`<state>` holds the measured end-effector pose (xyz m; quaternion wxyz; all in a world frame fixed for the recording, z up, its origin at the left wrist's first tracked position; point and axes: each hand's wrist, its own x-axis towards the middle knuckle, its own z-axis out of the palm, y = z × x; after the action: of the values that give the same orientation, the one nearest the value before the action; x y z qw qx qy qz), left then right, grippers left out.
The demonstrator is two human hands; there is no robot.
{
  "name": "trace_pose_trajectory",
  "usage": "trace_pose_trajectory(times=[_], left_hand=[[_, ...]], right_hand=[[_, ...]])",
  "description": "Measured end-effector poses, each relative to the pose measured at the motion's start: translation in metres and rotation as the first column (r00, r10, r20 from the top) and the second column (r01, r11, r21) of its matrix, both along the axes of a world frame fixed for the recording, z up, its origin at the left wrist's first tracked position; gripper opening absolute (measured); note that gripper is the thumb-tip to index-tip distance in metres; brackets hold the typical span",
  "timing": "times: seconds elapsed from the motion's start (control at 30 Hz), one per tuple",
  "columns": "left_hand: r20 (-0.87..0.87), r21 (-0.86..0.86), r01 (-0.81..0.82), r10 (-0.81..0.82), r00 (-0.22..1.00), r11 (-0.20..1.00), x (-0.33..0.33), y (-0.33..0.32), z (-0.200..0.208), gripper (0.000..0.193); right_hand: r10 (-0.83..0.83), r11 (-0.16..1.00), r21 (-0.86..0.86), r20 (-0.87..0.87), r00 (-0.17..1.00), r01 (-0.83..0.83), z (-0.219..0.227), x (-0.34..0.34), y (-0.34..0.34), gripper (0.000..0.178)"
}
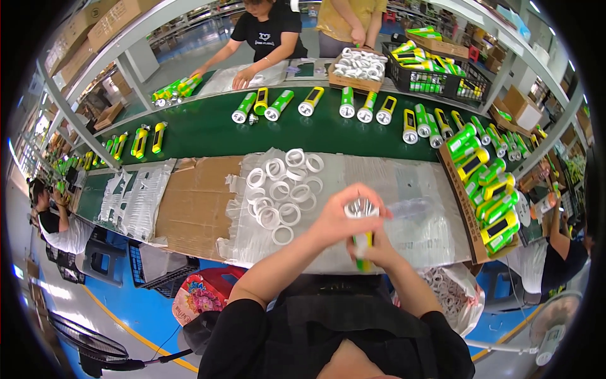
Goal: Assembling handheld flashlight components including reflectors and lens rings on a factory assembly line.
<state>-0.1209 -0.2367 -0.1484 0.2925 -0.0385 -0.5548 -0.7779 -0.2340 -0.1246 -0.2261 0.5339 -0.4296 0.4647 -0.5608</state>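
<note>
Flashlight (363, 242), green and yellow with a silvery lens end, is in your two hands above the desk (416, 240), lens end up and body slanting down toward the desk's near edge. Starting at the far left, yellow-and-green flashlights (141, 143) lie on the green conveyor (202, 136) that runs behind your desk. On the desk's left part, ragged clear plastic (136, 199) lies beside a flat brown cardboard sheet (196, 196). Next comes a loose cluster of white rings (289, 190), some overlapping, on plastic film. Just right of these, you have the fingers of your left hand (347, 219) curled around the flashlight's lens end. Close beside and a little lower, your right hand (381, 249) has its fingers closed on the body. Beyond the conveyor are a carton of white rings (358, 64) and a black crate (457, 85) of flashlights. At the desk's right end, you have an open, tilted carton (466, 218) filled with more flashlights.
</note>
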Motion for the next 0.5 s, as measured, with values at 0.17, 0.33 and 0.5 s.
trace_pose_trajectory(times=[0.17, 0.33, 0.5], left_hand=[[-0.346, -0.497, 0.093, -0.295, 0.891, 0.863, 0.039, 0.036, 0.06, 0.02], [-0.472, -0.738, -0.423, 0.045, 0.88, 0.526, 0.049, -0.027, 0.05, 0.035], [-0.314, -0.905, -0.402, 0.418, 0.853, 0.139, 0.042, -0.112, 0.016, 0.054]], right_hand=[[0.428, 0.89, -0.08, -0.195, 0.882, -0.449, 0.022, -0.006, -0.019, 0.04], [0.318, 0.716, -0.34, -0.619, 0.718, -0.61, 0.067, -0.014, -0.094, 0.042], [-0.316, 0.826, -0.31, -0.946, 0.069, -0.471, 0.084, -0.048, -0.19, 0.048]])
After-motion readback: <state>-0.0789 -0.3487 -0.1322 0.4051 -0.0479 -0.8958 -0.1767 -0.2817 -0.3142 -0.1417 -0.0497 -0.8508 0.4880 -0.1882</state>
